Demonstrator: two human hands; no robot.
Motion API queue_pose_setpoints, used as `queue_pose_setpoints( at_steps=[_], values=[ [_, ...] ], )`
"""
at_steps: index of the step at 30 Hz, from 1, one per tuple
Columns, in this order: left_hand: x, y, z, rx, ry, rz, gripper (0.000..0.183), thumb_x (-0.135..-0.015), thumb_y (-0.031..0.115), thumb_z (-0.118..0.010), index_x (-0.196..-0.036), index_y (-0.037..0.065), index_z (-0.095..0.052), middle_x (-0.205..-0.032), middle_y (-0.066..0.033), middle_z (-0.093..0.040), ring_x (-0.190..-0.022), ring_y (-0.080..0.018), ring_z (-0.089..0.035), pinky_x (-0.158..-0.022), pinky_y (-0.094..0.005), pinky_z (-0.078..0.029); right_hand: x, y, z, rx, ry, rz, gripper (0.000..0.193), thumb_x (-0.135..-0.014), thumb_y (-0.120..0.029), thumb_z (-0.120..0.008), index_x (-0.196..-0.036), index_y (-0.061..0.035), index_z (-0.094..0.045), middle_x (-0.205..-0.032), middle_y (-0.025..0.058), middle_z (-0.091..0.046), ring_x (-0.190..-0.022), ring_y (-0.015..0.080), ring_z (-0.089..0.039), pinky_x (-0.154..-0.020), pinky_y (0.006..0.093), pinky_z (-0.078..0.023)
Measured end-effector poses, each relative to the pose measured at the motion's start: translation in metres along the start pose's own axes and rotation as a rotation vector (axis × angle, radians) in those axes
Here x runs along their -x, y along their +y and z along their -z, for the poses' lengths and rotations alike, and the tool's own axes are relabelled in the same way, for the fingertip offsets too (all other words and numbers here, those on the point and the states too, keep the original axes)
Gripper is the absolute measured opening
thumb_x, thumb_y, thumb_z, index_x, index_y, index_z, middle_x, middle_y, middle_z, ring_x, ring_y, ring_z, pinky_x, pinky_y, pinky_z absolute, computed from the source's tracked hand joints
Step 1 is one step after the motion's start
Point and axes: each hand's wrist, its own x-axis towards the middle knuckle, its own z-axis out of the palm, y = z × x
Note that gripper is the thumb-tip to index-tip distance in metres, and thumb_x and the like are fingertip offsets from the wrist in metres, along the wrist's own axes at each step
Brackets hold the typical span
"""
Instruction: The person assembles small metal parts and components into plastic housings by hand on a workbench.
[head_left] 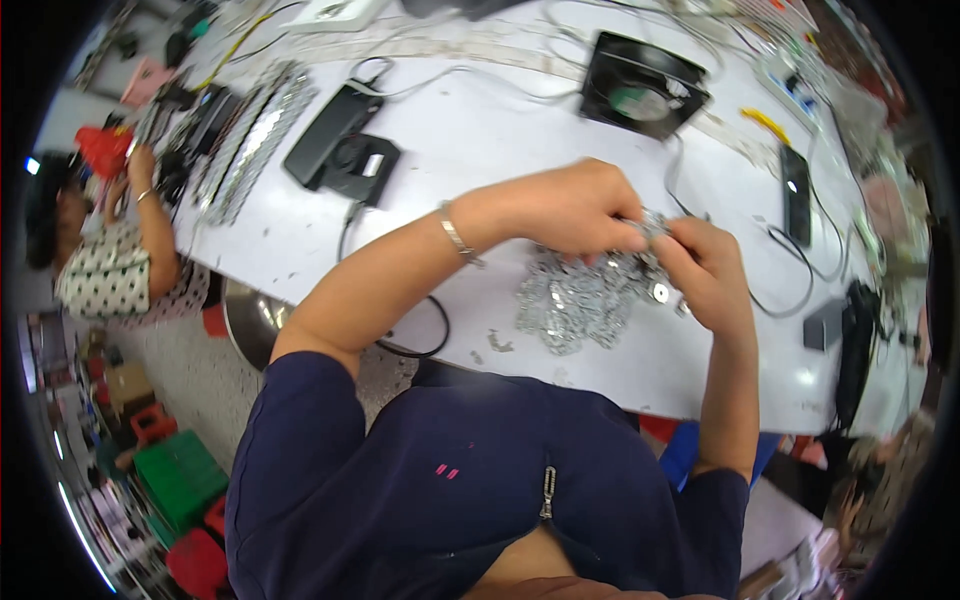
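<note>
A loose heap of small shiny silver metal pieces (572,302) lies on the white table in front of me. Above its far right side my two hands come together. My left hand (585,212), slightly blurred, is closed with thumb and fingers pinched. My right hand (708,268) is closed too, its thumb and forefinger pressed near the left thumb. Between their fingertips shows a bit of silver metal piece (653,224), which both hands grip. Its full shape is hidden by the fingers. A round silver disc (659,292) shows beside the heap.
A black square fan (645,85) stands beyond my hands, with a black phone (796,196) to its right. Left lie a black device (345,150) and silver strips (255,145). Cables cross the white table (480,130). Another person (120,250) works at far left.
</note>
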Motion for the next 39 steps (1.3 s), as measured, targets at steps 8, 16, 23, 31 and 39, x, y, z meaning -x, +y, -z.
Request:
queue_pose_setpoints(
  at_steps=[8,16,23,31,39],
  values=[
    [0.007,0.004,0.008,0.214,-0.156,-0.147,0.021,-0.088,0.019,-0.061,-0.084,0.0,-0.067,-0.063,-0.0025,-0.062,-0.052,-0.0092,-0.057,-0.051,-0.023,-0.045,0.001,0.004,0.005,-0.666,-0.205,-0.176,0.023,-0.094,-0.018,-0.054,-0.08,-0.0008,-0.06,-0.06,-0.0022,-0.05,-0.05,0.0054,-0.041,-0.047,0.0206,-0.031],
    [0.001,-0.024,-0.005,-0.416,0.655,-0.437,0.028,-0.086,0.004,-0.062,-0.114,0.005,-0.063,-0.083,-0.0118,-0.066,-0.065,-0.0182,-0.06,-0.063,-0.0294,-0.049,-0.027,-0.004,-0.001,-0.267,0.068,-0.226,0.027,-0.093,-0.024,-0.055,-0.077,-0.0028,-0.058,-0.061,-0.0043,-0.048,-0.056,0.0041,-0.043,-0.05,0.0224,-0.034],
    [-0.008,-0.021,-0.008,-0.715,0.692,-0.552,0.029,-0.08,0.007,-0.071,-0.109,0.007,-0.065,-0.086,-0.0097,-0.069,-0.064,-0.0224,-0.064,-0.056,-0.0295,-0.051,-0.027,0.004,0.0,-0.23,0.1,-0.19,0.029,-0.091,-0.025,-0.057,-0.074,-0.002,-0.056,-0.061,-0.0056,-0.043,-0.059,0.0045,-0.037,-0.052,0.0252,-0.033],
    [-0.018,-0.029,-0.002,-0.802,0.706,-0.6,0.025,-0.08,0.007,-0.071,-0.104,0.007,-0.066,-0.085,-0.0088,-0.07,-0.067,-0.0225,-0.066,-0.057,-0.029,-0.053,-0.036,0.011,-0.001,-0.17,0.084,-0.157,0.022,-0.095,-0.023,-0.057,-0.082,-0.005,-0.061,-0.062,-0.0074,-0.045,-0.055,0.0011,-0.037,-0.047,0.0198,-0.029],
    [-0.039,-0.05,0.007,-0.679,0.88,-0.62,0.022,-0.081,0.011,-0.069,-0.102,0.008,-0.063,-0.078,-0.0072,-0.066,-0.063,-0.0253,-0.064,-0.053,-0.0329,-0.05,-0.058,0.011,-0.008,-0.027,0.301,0.0,0.031,-0.089,-0.025,-0.057,-0.072,0.0016,-0.056,-0.056,0.0067,-0.048,-0.054,0.012,-0.041,-0.052,0.031,-0.037]
  ],
)
